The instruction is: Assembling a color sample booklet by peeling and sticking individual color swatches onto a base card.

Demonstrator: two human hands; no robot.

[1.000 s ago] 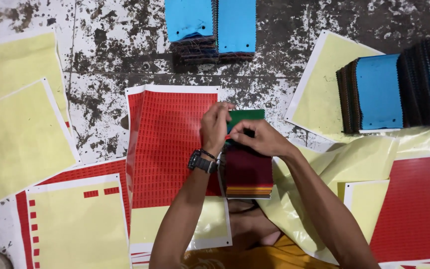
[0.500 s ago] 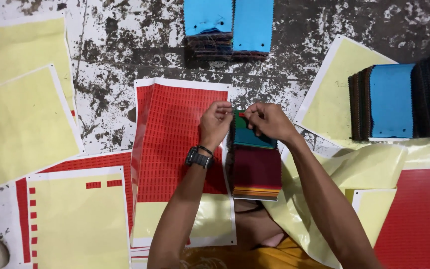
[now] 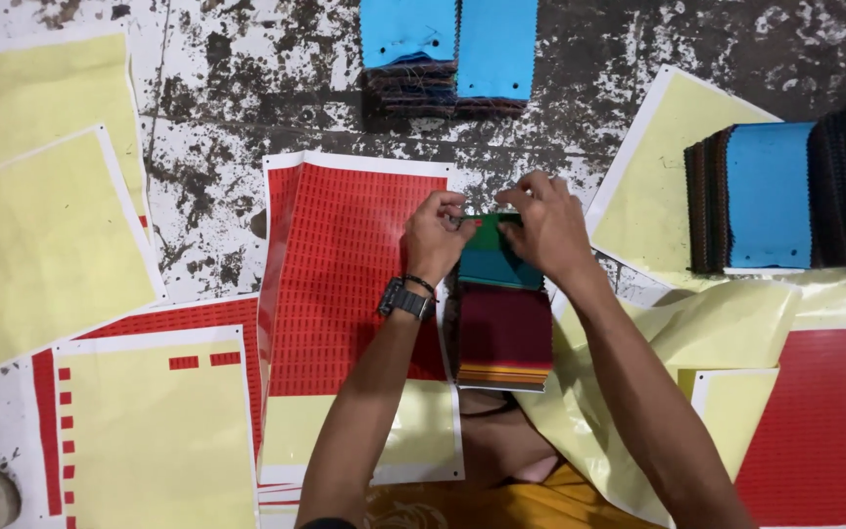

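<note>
**Both hands pinch a green swatch over the fabric stack**

The left hand (image 3: 435,238) and right hand (image 3: 547,227) meet near the middle of the worn, paint-flecked floor (image 3: 217,108), fingertips closed on the top edge of a green fabric swatch (image 3: 488,235). It lies on a teal piece atop the swatch stack (image 3: 504,333), whose maroon face shows below. A dark wristwatch (image 3: 405,298) sits on the left wrist. Just left of the stack, touching it, lies a red sticker sheet (image 3: 345,284); the left forearm crosses its lower part. Peeled yellow backing sheets (image 3: 36,245) cover the floor's left side. Blue-topped swatch piles (image 3: 452,49) rest at the far edge, another pile (image 3: 785,196) at the right edge. Crumpled yellow film (image 3: 707,328) spreads under the right forearm.
</note>
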